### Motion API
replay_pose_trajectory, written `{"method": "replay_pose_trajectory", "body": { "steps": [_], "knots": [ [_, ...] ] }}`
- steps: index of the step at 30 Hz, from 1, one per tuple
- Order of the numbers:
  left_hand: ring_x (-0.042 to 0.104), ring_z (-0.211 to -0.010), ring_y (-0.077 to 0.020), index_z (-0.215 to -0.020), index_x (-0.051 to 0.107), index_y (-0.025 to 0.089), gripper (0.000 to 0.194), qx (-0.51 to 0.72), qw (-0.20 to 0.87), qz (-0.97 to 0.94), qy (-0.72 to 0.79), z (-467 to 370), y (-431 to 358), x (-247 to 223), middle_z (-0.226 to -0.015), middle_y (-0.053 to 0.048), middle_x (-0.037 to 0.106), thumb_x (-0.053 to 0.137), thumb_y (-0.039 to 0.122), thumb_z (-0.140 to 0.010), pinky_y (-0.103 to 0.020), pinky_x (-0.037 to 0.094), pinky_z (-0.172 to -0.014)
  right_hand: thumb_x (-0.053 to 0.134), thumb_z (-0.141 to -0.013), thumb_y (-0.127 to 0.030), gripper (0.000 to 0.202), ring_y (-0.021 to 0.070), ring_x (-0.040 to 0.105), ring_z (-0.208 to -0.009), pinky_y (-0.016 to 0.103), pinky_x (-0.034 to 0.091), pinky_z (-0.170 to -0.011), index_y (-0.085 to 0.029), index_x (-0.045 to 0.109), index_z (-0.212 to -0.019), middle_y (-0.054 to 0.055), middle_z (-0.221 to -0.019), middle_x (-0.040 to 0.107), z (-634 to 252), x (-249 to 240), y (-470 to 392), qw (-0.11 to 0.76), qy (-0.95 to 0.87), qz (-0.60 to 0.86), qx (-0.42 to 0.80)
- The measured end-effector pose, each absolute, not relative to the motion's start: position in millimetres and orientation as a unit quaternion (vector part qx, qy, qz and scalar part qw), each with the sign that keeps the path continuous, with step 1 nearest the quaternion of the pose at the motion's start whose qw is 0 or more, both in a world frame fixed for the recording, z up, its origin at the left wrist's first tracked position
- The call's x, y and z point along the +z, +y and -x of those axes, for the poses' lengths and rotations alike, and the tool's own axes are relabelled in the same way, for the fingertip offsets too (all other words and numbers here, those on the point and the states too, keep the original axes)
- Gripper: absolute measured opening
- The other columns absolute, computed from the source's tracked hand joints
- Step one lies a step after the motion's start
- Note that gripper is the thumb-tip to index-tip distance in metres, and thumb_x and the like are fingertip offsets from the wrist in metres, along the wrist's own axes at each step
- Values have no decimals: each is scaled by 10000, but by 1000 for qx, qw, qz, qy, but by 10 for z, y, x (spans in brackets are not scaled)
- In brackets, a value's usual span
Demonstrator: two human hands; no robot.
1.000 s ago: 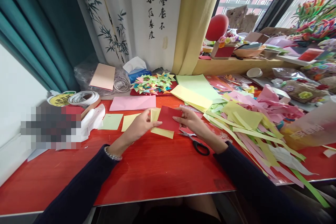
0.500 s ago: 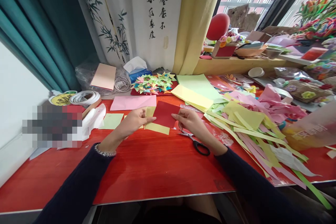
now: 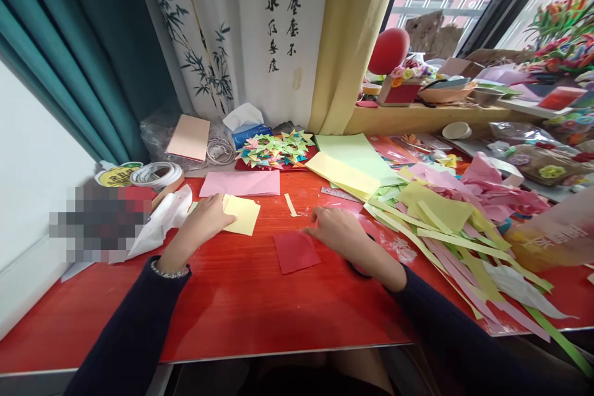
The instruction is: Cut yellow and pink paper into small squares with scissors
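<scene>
My left hand [image 3: 206, 223] is at the left side of the table, its thumb and fingers closed on the left edge of a yellow paper square [image 3: 244, 216]. The green paper beneath that hand is mostly covered. My right hand [image 3: 338, 232] hovers near the upper right corner of a red paper square [image 3: 296, 253], thumb and forefinger apart, holding nothing I can see. That red square lies flat on the red table [image 3: 241, 303]. Under my right wrist shows part of the black handle of the scissors [image 3: 359, 270]; their blades are hidden. A thin yellow strip [image 3: 291, 205] lies between my hands.
Pink paper [image 3: 241, 183], a pile of folded paper stars [image 3: 276, 150] and pale yellow sheets [image 3: 343, 176] lie toward the back. Paper offcuts [image 3: 445, 229] spread across the right. White tape rolls [image 3: 156, 174] and crumpled white tissue [image 3: 164, 219] are at the left.
The red square has left my hands and lies lower on the table. My left hand has moved left with the yellow square. The trimmed strip now lies apart, and my right hand has shifted slightly.
</scene>
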State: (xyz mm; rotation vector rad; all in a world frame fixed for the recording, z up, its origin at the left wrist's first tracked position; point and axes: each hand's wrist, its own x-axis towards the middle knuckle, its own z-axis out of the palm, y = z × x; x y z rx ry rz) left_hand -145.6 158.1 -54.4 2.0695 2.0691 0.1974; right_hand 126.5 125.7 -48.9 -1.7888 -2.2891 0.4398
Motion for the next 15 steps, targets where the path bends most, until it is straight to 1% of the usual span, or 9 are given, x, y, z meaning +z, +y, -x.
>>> {"method": "replay_pose_trajectory", "body": {
  "steps": [1,2,3,5,7,8,10,12,15],
  "knots": [
    [542,-964,-376,-1010,523,112,443,51,65,-711,699,1479,1592,-564,-1038,-211,603,547,410,-683,-415,414,-744,574,-771,-372,224,240,598,-796,308,421,-630,-158,608,-829,110,-832,647,-1218,-452,1278,140,-771,593,186],
    [518,-1000,-381,-1027,522,110,475,38,37,-715,697,1504,1604,-583,-1066,-213,591,552,429,-678,-416,401,-775,544,-799,-344,205,223,599,-812,304,441,-655,-155,604,-851,103,-858,645,-1162,-422,1311,179,-763,565,257],
    [503,-1018,-380,-1026,532,114,492,24,22,-716,697,1528,1616,-603,-1074,-205,589,560,451,-669,-412,390,-798,521,-821,-319,188,201,599,-828,293,458,-684,-152,600,-857,94,-887,641,-1096,-404,1355,214,-743,527,353],
    [500,-1012,-370,-987,571,126,501,-11,20,-714,700,1562,1641,-645,-1037,-183,607,566,503,-656,-397,382,-810,508,-840,-269,150,160,599,-858,265,477,-746,-142,586,-842,85,-943,626,-934,-408,1462,257,-644,450,563],
    [504,-993,-363,-958,603,133,532,-35,28,-717,696,1573,1660,-682,-996,-175,617,563,559,-640,-382,383,-795,521,-833,-204,80,135,603,-841,256,485,-780,-133,558,-825,81,-932,617,-750,-453,1575,276,-509,418,700],
    [508,-984,-359,-962,612,135,555,-40,30,-721,691,1571,1667,-696,-982,-173,619,559,580,-635,-375,385,-785,519,-833,-179,59,130,609,-808,259,493,-775,-129,545,-817,81,-893,616,-658,-480,1626,277,-458,415,736],
    [520,-963,-345,-989,617,140,576,-42,26,-729,683,1561,1673,-710,-969,-166,624,548,595,-643,-361,386,-767,492,-846,-155,58,121,612,-722,268,514,-737,-130,519,-801,67,-794,603,-494,-522,1707,274,-416,418,760],
    [538,-935,-332,-966,628,144,551,-52,22,-738,673,1549,1668,-707,-946,-159,633,533,594,-663,-354,385,-756,466,-857,-136,67,99,598,-654,256,524,-703,-144,491,-796,34,-731,569,-371,-537,1753,283,-416,428,751],
    [551,-919,-331,-939,635,145,536,-63,22,-739,670,1531,1646,-690,-927,-158,641,509,600,-685,-353,386,-751,495,-837,-105,76,65,565,-603,209,521,-657,-156,471,-786,-2,-707,534,-266,-532,1773,301,-427,449,724]
  ]
}}
